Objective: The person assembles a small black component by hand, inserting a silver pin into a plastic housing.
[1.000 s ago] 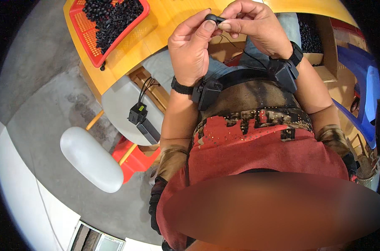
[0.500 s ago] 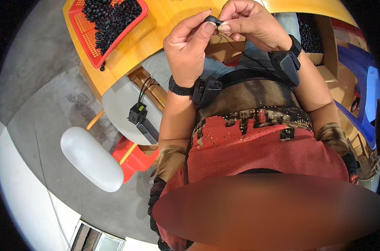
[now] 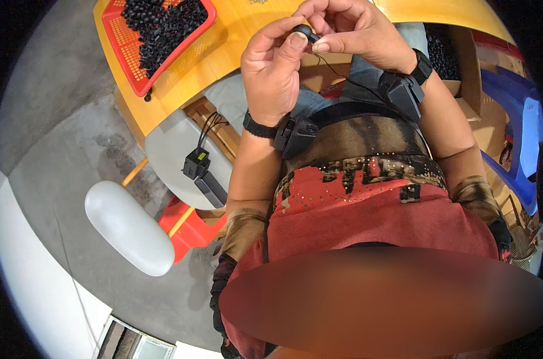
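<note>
A small black part with a rounded head and a short stem (image 3: 304,30) is held above the near edge of the yellow table. My left hand (image 3: 274,75) pinches its round head between thumb and fingers. My right hand (image 3: 358,33) has its thumb against the stem end, with the fingers curled over behind; their exact contact is partly hidden. Ahead on the left, a red plastic basket (image 3: 180,55) holds many black pieces, some round and some small and angular. Both wrists wear black straps with dark devices, and a thin black cable hangs below the hands.
A cardboard box (image 3: 471,69) with small black pieces stands at the right, near a blue plastic chair (image 3: 530,134). To my left are a pale seat (image 3: 166,140) bearing a black cabled device (image 3: 196,164), a padded white armrest (image 3: 134,230) and a red stool (image 3: 193,239).
My left hand has shifted slightly right with the black part, which now shows more of its round head. My right fingers have moved left and curled further over it.
</note>
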Demonstrator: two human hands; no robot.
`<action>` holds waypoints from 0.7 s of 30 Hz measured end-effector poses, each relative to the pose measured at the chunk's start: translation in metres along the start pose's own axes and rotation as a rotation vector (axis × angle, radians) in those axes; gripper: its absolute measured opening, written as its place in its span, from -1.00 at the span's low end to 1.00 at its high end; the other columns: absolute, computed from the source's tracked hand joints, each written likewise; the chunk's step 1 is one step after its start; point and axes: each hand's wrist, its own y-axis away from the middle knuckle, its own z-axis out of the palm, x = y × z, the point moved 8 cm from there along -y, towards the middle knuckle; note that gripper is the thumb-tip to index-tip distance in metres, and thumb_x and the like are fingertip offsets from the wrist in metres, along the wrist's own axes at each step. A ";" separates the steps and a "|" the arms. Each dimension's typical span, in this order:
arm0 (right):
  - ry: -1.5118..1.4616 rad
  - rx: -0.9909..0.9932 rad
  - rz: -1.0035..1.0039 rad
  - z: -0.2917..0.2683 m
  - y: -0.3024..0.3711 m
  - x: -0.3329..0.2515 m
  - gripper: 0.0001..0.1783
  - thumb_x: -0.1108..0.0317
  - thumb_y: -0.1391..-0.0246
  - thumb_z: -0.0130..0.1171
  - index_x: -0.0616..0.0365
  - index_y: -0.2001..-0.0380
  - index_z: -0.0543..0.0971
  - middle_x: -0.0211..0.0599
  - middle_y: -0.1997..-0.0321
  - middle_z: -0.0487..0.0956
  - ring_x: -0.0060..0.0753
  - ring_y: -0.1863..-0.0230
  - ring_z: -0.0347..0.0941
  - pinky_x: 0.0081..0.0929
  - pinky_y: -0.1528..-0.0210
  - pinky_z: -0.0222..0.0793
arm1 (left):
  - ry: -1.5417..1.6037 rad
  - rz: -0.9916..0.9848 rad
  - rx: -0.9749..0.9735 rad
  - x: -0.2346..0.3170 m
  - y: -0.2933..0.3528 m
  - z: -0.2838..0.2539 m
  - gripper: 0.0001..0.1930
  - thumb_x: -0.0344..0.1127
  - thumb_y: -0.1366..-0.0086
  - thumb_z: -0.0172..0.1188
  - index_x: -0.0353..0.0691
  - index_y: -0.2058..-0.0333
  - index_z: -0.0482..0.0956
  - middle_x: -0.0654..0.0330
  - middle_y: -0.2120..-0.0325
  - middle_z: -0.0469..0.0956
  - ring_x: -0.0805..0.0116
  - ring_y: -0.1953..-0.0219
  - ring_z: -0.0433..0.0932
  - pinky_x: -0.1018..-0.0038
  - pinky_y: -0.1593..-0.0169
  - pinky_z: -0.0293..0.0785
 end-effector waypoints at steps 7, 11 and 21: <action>0.504 -0.184 0.000 0.016 -0.010 -0.026 -0.54 0.42 -0.11 0.46 0.17 -0.11 0.67 -0.48 0.24 0.49 -0.58 0.20 0.34 -0.58 0.16 0.25 | 0.120 -0.080 -0.050 -0.002 0.000 0.001 -0.58 -0.50 -0.44 0.19 -0.05 -0.16 0.26 0.01 -0.02 0.57 0.22 -0.05 0.58 0.25 -0.12 0.55; 0.591 -0.295 -0.115 0.020 -0.018 -0.032 -0.56 0.41 -0.10 0.47 0.21 -0.07 0.68 -0.43 0.25 0.49 -0.52 0.20 0.36 -0.54 0.15 0.28 | 0.282 -0.125 0.014 -0.008 0.000 0.004 -0.54 -0.58 -0.41 0.20 -0.10 -0.15 0.21 -0.05 0.05 0.63 0.23 0.01 0.63 0.32 -0.06 0.58; 0.722 -0.499 -0.868 0.028 -0.009 -0.037 -0.69 0.38 -0.10 0.44 0.29 0.10 0.71 -0.13 0.37 0.62 -0.21 0.31 0.50 -0.36 0.25 0.41 | 0.515 -0.338 -0.015 -0.025 0.006 0.002 -0.57 -0.46 -0.37 0.32 -0.15 -0.12 0.36 0.05 0.07 0.61 0.27 0.04 0.62 0.36 0.00 0.59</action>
